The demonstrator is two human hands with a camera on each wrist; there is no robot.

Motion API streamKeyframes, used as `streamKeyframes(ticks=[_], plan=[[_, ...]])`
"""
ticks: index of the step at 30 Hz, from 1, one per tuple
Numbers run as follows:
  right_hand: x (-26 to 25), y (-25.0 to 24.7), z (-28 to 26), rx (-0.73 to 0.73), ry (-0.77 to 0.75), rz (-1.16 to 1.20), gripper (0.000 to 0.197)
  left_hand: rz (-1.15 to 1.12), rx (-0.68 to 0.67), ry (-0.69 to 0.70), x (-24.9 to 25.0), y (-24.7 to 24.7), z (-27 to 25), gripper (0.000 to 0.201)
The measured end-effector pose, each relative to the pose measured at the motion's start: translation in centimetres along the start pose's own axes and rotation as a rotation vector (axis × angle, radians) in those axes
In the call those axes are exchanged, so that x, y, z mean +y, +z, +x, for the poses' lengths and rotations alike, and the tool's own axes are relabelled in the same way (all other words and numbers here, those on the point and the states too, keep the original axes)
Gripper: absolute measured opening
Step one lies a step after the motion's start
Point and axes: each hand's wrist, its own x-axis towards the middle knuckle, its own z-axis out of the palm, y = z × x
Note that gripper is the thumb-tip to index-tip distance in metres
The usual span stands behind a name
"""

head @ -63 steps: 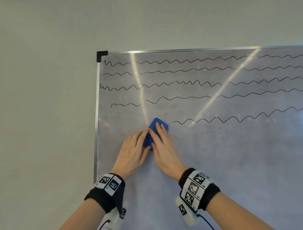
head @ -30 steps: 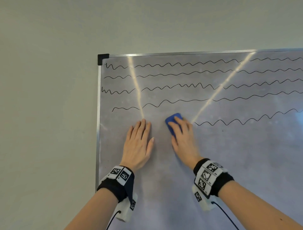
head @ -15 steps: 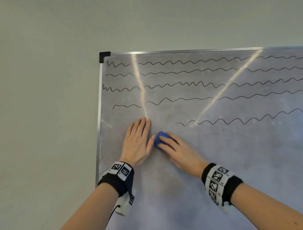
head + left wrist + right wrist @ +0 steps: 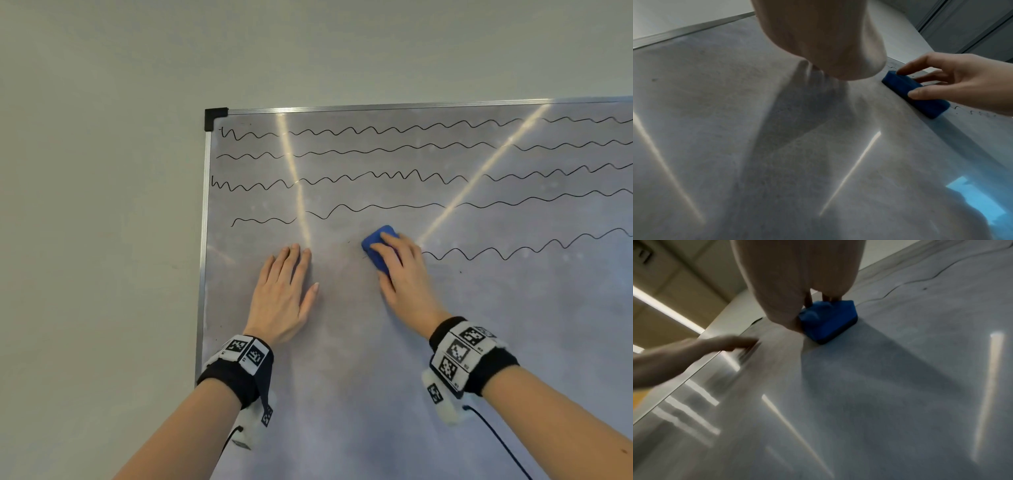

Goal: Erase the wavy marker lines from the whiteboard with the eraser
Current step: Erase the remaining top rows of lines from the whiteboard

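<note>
A whiteboard (image 4: 445,342) on the wall carries several black wavy marker lines (image 4: 376,205) across its upper part. My right hand (image 4: 402,270) grips a blue eraser (image 4: 375,245) and presses it on the board at the left end of the lowest wavy line (image 4: 513,251). The left wrist view shows the eraser (image 4: 914,94) with thumb and fingers curled round it. The eraser (image 4: 830,321) also shows in the right wrist view, under my palm. My left hand (image 4: 286,291) lies flat on the board, fingers straight, left of the eraser.
The board's metal frame (image 4: 202,257) runs down the left edge with a black corner cap (image 4: 215,118) at top left. A plain wall (image 4: 102,205) lies to the left and above. Light streaks reflect on the board. Cables hang from both wrist cameras.
My right hand has slid the eraser up and to the right from beside my left hand, and the lowest line's left end is shorter. The left hand has stayed flat in place.
</note>
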Motion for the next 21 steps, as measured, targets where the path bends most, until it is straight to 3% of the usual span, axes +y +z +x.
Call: streamKeyframes(ticks=[2, 4, 6, 10, 11, 12, 14, 16, 18, 21], plan=[[-0.9, 0.5, -1.4, 0.010, -0.097, -0.056, 0.059, 0.000, -0.007, -0.005, 0.1, 0.0, 0.1, 0.062], [-2.2, 1.1, -4.2, -0.200, -0.268, -0.060, 0.062, -0.005, -0.006, -0.011, 0.2, 0.1, 0.1, 0.062], [-1.1, 1.0, -4.6, -0.282, -0.330, -0.061, 0.056, 0.000, -0.009, -0.014, 0.3, 0.1, 0.1, 0.062], [0.5, -0.5, -0.6, -0.053, -0.034, -0.025, 0.061, 0.013, -0.010, -0.013, 0.1, 0.0, 0.0, 0.062], [-0.1, -0.4, -0.6, -0.009, -0.031, -0.044, 0.066, 0.016, -0.011, -0.013, 0.1, 0.0, 0.0, 0.062], [-0.7, 0.1, -1.3, -0.008, -0.096, -0.066, 0.068, 0.016, -0.013, -0.013, 0.1, 0.0, 0.0, 0.062], [-2.3, 1.1, -3.5, -0.167, -0.274, -0.067, 0.068, 0.013, -0.015, -0.011, 0.1, 0.0, 0.1, 0.062], [-1.7, 1.1, -3.9, -0.255, -0.370, -0.060, 0.057, 0.014, -0.014, -0.008, 0.1, 0.0, 0.1, 0.062], [0.4, 0.7, -2.2, -0.179, -0.291, -0.073, 0.053, 0.014, -0.009, -0.004, 0.0, 0.0, 0.0, 0.062], [1.5, -0.6, -0.1, -0.018, 0.012, -0.018, 0.065, 0.028, 0.001, 0.001, 0.0, 0.1, 0.0, 0.062]])
